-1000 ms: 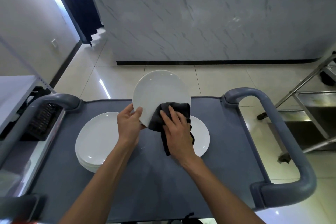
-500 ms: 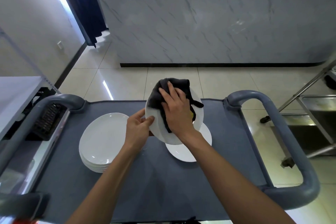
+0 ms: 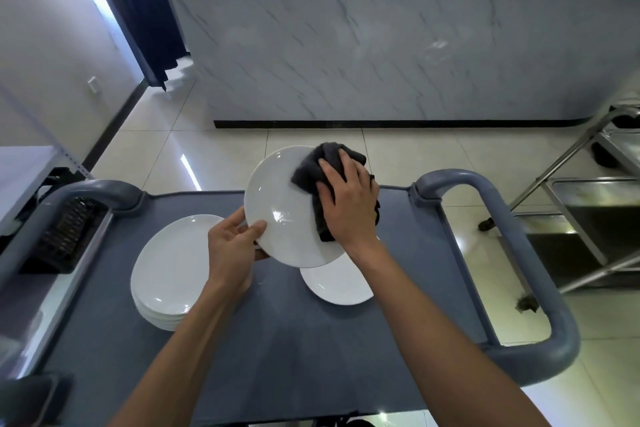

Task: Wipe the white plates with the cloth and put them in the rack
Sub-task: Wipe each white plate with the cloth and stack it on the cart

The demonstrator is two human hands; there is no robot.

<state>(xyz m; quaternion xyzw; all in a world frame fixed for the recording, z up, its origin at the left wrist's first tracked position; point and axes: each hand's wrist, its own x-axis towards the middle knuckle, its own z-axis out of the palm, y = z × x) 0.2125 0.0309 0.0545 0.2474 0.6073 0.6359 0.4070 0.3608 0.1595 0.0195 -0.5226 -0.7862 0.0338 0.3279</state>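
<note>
I hold a white plate [image 3: 280, 208] tilted above the grey cart top [image 3: 277, 350]. My left hand [image 3: 232, 246] pinches its lower left rim, thumb on the face. My right hand [image 3: 349, 204] presses a dark grey cloth [image 3: 311, 170] against the plate's upper right part, fingers spread over the cloth. A stack of several white plates [image 3: 169, 270] lies on the cart to the left. A single white plate [image 3: 337, 282] lies on the cart under the held one, partly hidden by it.
The cart has thick grey handles at the left [image 3: 69, 198] and right [image 3: 526, 253]. A black rack-like object [image 3: 65, 232] sits left of the cart. A steel frame with shelves [image 3: 588, 204] stands at right. A marble counter [image 3: 381, 52] is ahead across tiled floor.
My right hand has slid the cloth from the plate's lower part up and over to its upper right edge. The plate has tilted and turned in my left hand.
</note>
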